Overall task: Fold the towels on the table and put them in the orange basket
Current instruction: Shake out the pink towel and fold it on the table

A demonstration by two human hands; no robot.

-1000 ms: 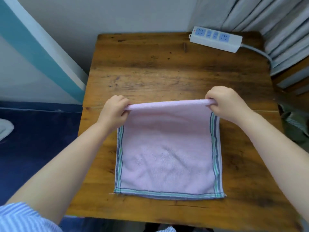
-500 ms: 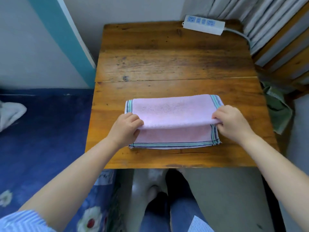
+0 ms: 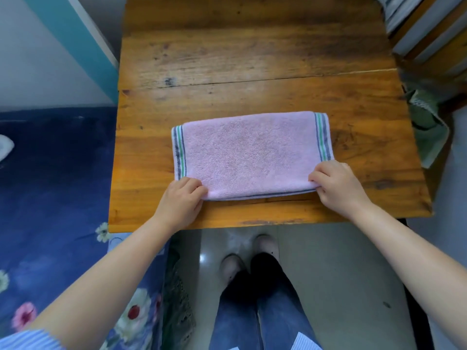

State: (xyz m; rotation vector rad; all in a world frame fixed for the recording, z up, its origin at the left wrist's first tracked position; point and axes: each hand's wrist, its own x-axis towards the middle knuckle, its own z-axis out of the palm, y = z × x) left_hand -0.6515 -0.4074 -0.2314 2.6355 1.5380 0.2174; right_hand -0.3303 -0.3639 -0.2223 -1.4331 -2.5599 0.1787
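Because the top layer needs to line up with the one beneath, the left hand [image 3: 180,202] and right hand [image 3: 337,184] are each pinching a near corner of the pink towel [image 3: 250,152], their grip clenched on the doubled cloth, which is lying flat by the worktop's [image 3: 252,59] near edge. No orange basket is showing.

Both bare forearms are extended fwd and converge slightly, w/ the left hand [image 3: 180,198] and right hand [image 3: 337,184] held knuckles-up at about the same level, fingers curled under and thumbs tucked in a pinch.
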